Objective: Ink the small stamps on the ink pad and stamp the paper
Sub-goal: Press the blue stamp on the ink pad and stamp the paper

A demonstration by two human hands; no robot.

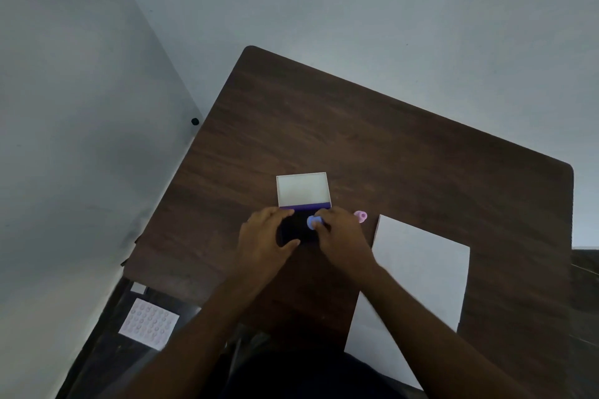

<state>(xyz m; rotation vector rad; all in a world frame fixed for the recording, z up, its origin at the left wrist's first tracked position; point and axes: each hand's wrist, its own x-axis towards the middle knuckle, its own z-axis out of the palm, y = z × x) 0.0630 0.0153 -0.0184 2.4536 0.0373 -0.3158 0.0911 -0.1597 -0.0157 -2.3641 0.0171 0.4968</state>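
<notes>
The ink pad [293,230] lies open in the middle of the brown table [389,146], its pale lid [303,188] flipped up behind the dark pad. My left hand [264,238] grips the pad's left side, thumb on its near edge. My right hand [342,238] pinches a small light-blue stamp [313,222] and holds it down on the dark pad. A small pink stamp [360,215] lies on the table just right of my right hand. The white paper [418,272] lies to the right, partly under my right forearm.
A sheet with rows of faint round prints [149,323] lies on a lower dark surface at the left, past the table's near-left edge. A wall runs along the left side. A small black object [194,121] sits by the table's left edge.
</notes>
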